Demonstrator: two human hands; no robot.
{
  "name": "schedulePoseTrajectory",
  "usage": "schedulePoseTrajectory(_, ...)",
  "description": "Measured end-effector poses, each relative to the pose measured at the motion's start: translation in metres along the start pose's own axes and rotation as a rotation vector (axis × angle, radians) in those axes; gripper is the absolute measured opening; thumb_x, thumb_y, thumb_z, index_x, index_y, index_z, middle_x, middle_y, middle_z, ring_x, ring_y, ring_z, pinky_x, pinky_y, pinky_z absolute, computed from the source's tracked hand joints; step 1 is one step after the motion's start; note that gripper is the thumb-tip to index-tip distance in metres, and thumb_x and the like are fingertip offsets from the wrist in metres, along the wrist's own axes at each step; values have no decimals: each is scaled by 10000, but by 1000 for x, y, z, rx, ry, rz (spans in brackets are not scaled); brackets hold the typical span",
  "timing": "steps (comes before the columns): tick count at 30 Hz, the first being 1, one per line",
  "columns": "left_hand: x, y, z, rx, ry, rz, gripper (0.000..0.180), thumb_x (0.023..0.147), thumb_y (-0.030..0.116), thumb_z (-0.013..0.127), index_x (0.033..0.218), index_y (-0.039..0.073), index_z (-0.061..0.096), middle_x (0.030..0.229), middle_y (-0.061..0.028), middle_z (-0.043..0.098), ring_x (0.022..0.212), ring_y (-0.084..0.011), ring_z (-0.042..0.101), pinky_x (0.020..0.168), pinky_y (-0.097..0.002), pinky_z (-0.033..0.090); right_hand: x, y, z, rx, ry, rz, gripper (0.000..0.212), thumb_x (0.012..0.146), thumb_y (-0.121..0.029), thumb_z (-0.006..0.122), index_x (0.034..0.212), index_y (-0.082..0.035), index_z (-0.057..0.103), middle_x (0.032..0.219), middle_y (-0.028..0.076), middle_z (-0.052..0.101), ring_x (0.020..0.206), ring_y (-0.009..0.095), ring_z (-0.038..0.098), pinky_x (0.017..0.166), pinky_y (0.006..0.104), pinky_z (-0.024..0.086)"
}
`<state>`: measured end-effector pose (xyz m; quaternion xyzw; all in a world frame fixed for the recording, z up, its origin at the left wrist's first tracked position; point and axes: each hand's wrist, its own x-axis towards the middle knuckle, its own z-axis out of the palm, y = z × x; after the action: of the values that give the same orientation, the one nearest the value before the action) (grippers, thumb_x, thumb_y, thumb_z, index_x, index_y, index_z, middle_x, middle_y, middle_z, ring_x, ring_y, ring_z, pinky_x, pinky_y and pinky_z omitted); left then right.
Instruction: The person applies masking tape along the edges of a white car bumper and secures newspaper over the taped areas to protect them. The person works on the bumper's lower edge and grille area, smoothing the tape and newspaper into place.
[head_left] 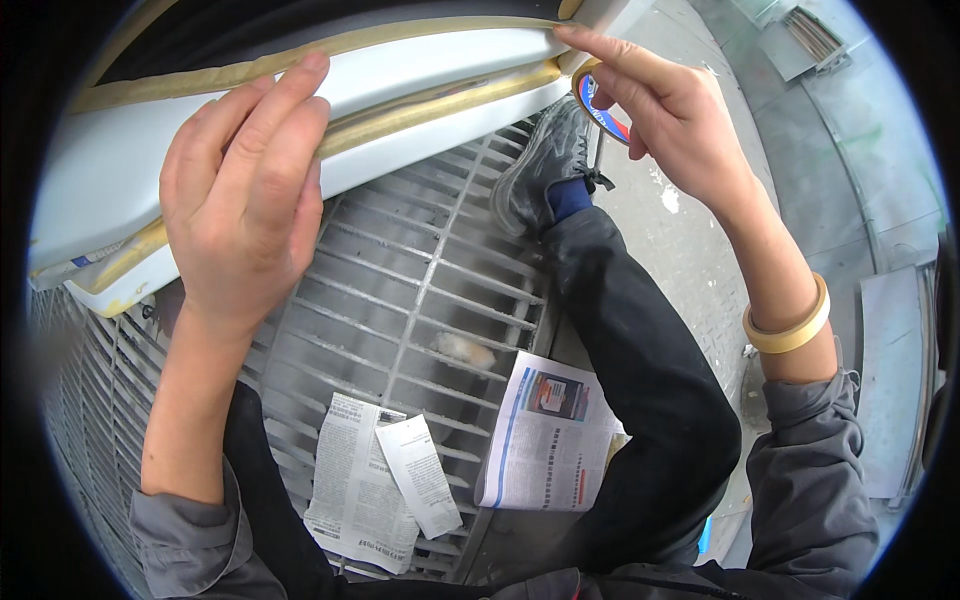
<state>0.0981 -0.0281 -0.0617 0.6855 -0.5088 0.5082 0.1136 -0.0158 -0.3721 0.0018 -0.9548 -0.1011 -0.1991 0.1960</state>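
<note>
A white car body panel (440, 72) spans the upper left, edged along its top by a strip of tan masking tape (440, 36). A second tan strip (440, 112) runs along the groove lower on the panel. My left hand (245, 190) is over the panel, holding nothing, its fingers partly bent and a fingertip at the upper strip. My right hand (670, 110) is at the panel's right end, its index finger stretched out to the end of the upper strip. A masking tape roll (612, 127) with a blue and red inner label is held in its other fingers.
Another tan tape roll (790, 335) circles my right forearm. Below lies a metal floor grating (400, 300), with newspaper pieces (365, 490) and a folded newspaper (535, 460) on it. My dark shoe (540, 170) rests near the panel. Grey panels (890, 380) stand at right.
</note>
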Motion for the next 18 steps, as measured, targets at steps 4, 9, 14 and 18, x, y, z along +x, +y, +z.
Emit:
schedulePoseTrajectory(4,0,-1,0,-8,13,2,492,779,-65,778,1241,73,680,1363,-69,758,1108,-297,698,909,-417,579,-3,-2,1,-5,23,10,427,1120,-102,578,1507,-249,686,867,20,710,556,56,575,537,255,523)
schedulePoseTrajectory(9,-5,-2,0,0,-36,4,592,783,-87,765,1337,72,626,1431,-107,722,1252,-306,655,1020,-427,544,-13,3,-2,-39,46,-93,455,1104,-54,572,1506,-233,688,880,23,711,557,58,566,544,257,515)
schedulePoseTrajectory(14,-5,-2,-1,6,-35,-2,590,789,-74,764,1343,76,627,1436,-100,721,1258,-302,652,1026,-424,540,-12,0,-3,-24,59,-88,465,1101,-43,575,1512,-230,683,882,22,700,561,51,563,543,256,515)
schedulePoseTrajectory(18,-6,-2,0,-1,-36,-2,590,792,-69,763,1346,78,625,1441,-97,719,1254,-301,652,1028,-423,539,-9,-3,-3,-10,53,-40,461,1109,-49,567,1516,-233,680,879,18,696,556,44,557,535,250,513)
